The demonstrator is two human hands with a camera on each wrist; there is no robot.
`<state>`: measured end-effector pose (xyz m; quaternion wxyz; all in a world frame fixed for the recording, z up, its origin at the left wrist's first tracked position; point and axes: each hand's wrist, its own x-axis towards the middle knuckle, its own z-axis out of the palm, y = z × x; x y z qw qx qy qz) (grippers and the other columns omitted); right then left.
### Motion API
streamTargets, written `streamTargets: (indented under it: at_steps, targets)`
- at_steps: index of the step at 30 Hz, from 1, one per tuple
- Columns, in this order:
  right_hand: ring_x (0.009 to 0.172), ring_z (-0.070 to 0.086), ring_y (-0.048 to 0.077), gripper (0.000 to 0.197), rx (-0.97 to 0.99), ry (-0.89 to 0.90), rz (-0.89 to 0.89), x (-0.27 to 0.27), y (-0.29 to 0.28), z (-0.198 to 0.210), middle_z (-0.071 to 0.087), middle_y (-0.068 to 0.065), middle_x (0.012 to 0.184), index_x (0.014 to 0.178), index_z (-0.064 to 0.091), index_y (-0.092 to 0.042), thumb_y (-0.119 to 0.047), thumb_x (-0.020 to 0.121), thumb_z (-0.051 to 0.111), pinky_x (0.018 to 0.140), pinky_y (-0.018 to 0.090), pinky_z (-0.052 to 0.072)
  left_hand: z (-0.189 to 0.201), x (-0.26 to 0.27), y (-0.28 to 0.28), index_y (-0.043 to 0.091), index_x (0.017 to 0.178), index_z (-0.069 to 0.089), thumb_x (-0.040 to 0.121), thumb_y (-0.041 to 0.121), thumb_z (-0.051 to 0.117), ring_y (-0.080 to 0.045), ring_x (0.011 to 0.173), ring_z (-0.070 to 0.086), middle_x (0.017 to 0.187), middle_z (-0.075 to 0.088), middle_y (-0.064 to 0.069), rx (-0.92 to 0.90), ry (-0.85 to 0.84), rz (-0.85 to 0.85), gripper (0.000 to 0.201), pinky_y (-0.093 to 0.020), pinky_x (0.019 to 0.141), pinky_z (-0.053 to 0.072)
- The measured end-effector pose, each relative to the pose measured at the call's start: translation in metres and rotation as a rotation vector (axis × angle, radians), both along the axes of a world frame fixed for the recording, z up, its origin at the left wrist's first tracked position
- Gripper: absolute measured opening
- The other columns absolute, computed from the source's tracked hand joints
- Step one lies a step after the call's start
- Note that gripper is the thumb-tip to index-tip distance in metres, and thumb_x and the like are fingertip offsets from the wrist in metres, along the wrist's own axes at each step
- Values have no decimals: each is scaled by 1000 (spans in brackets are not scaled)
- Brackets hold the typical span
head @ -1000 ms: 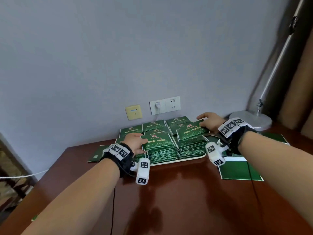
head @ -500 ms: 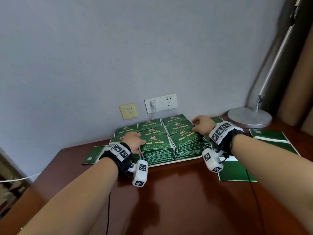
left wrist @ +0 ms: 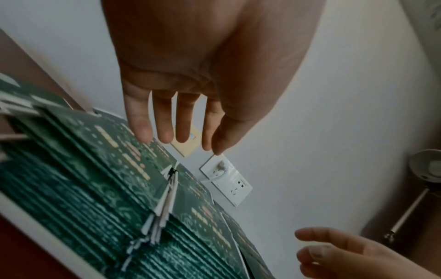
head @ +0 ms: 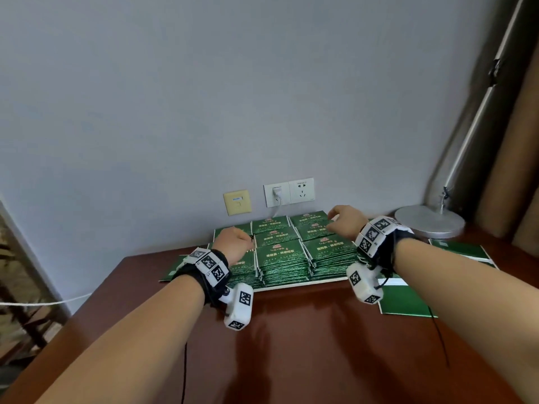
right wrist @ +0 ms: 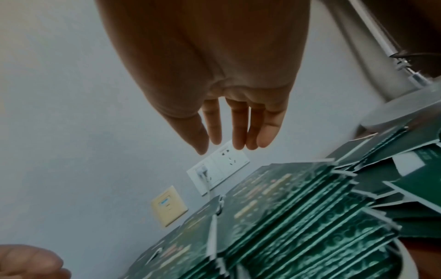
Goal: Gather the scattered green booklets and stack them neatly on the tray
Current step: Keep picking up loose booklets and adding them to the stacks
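Green booklets (head: 284, 258) lay in tight overlapping rows on the white tray (head: 306, 282) at mid-frame. Above them hung the left hand (head: 234, 243), its grip slack with straight fingers (left wrist: 164, 122) holding nothing. The right hand (head: 345, 221) hovered right of centre, equally loose and empty. More booklets (head: 405, 306) lay on the tabletop (head: 306, 345) at right, near a lamp base (head: 430, 220).

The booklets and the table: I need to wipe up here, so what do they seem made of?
Booklets: paper, apparently glossy printed covers with white page edges. Table: probably varnished reddish-brown wood or veneer; it mirrors the arms.
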<state>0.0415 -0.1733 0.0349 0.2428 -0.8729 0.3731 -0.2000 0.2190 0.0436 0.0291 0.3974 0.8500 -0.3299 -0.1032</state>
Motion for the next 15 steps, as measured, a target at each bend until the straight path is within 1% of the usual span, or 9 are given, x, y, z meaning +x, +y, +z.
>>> streamTargets:
  at_steps: [1,3,4,6,8,10,12,13,15]
  targets:
    - [97,62,24,34,-5,-5,16,2,11,3,64,7,114,116,64,-13,-15,83,67,76,24,45,2,0,10,13,92,68,86,13,66,-14,76,57,94,64,-2,10,-17,-14,7,-26,72,49]
    - [95,63,23,32,4,-26,53,9,29,7,65,6,112,113,65,-13,-15,82,68,76,26,48,5,3,30,11,101,70,87,13,67,-11,76,56,98,64,-1,37,-23,-34,15,-22,69,45]
    - [95,64,22,31,3,-32,84,14,40,12,66,6,112,112,65,-13,-16,82,68,78,27,50,7,5,44,10,105,70,87,13,67,-12,82,57,101,63,-1,46,-24,-34,18,-23,73,45]
    - [94,63,21,31,-9,-21,147,26,62,20,66,4,109,112,65,-13,-17,81,69,84,29,51,13,13,74,8,107,70,87,13,68,-18,98,58,107,64,-3,70,-43,-7,20,-24,87,43]
    - [87,61,19,30,-14,-4,204,38,83,27,64,3,100,110,66,-14,-18,80,69,82,30,51,15,23,101,4,105,71,85,10,69,-21,107,59,110,65,-7,82,-56,40,21,-24,91,41]
    - [83,58,17,28,-28,8,263,55,107,31,62,1,96,109,65,-14,-16,81,69,76,27,47,14,33,132,2,102,71,84,6,68,-20,101,59,102,64,-7,87,-52,88,18,-21,83,41]
    - [79,55,17,27,-34,10,321,72,132,34,60,0,93,109,66,-12,-15,82,68,70,25,43,11,41,160,9,94,70,83,7,69,-18,87,57,93,63,-6,111,-55,131,11,-21,75,41]
    - [80,56,17,27,-36,18,350,82,143,33,60,0,93,110,66,-12,-15,82,68,70,25,43,8,46,172,12,92,68,82,8,71,-17,82,56,91,62,-6,124,-54,152,11,-22,74,42]
    - [86,59,19,29,-54,48,399,100,163,30,60,0,97,111,66,-14,-19,82,69,73,25,45,0,55,193,12,95,69,80,11,74,-17,83,58,94,64,-4,147,-38,196,16,-23,75,44]
